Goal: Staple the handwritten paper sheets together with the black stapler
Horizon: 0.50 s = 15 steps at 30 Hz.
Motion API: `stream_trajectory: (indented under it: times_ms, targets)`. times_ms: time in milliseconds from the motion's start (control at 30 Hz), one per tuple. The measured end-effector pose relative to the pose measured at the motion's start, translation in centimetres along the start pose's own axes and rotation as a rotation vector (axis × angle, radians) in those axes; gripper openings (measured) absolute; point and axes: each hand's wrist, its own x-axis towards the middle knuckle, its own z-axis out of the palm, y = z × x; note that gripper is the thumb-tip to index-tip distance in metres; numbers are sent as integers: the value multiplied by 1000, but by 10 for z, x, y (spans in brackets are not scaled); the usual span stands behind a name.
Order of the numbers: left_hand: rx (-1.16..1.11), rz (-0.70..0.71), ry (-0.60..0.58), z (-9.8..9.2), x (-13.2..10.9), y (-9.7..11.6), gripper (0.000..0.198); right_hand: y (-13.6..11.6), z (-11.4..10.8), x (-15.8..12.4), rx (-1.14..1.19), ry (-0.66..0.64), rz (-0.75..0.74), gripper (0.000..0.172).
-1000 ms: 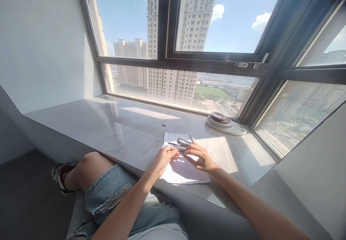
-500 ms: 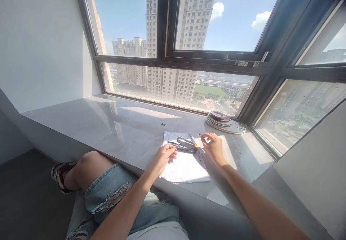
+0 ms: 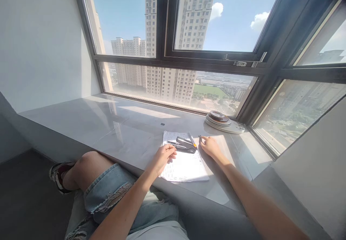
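Window: a dark frame (image 3: 162, 62) is holding several panes, and pale tower blocks (image 3: 194, 20) are standing outside beneath a blue sky.
Window ledge: the grey, glossy slab (image 3: 81, 124) is running along the window's foot, and sunlight is falling across it in bright patches.
Denim: the wearer's ripped blue jeans (image 3: 110, 186) are showing below the ledge, one bare knee rising beside its edge.
Papers: a printed white stack (image 3: 186, 169) is lying flat near the ledge's front edge, carrying the stapler.
Plates: a stack of round plates (image 3: 217, 124) is sitting near the window corner, beyond the right hand.
Left hand: this hand (image 3: 165, 155) is hovering over the papers' left side, its fingers pressing together beside the stapler; whether they are gripping anything, I cannot tell.
Right hand: this hand (image 3: 211, 147) is reaching just beyond the papers' right edge, its thumb and index finger pinching a small dark piece (image 3: 200, 137).
Stapler: the black-and-grey stapler (image 3: 188, 150), with an orange spot at its right end, is lying opened on the papers' upper half, between the two hands.
Dark strip: a tiny strip (image 3: 162, 124) is lying alone on the ledge, beyond the papers.
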Motion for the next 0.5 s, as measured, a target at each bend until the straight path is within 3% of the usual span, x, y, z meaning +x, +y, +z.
stream_trajectory:
  times_ms: [133, 333, 500]
  targets:
    - [-12, 0, -6, 0, 0, -1, 26, 2, 2, 1, -11, -19, 19, 47]
    - [-11, 8, 0, 0, 1, -2, 25, 5, 5, 3, 241, 36, 75, 36]
    - [-5, 5, 2, 0, 0, -1, 23, 8, 8, 4, 322, 73, 68, 31]
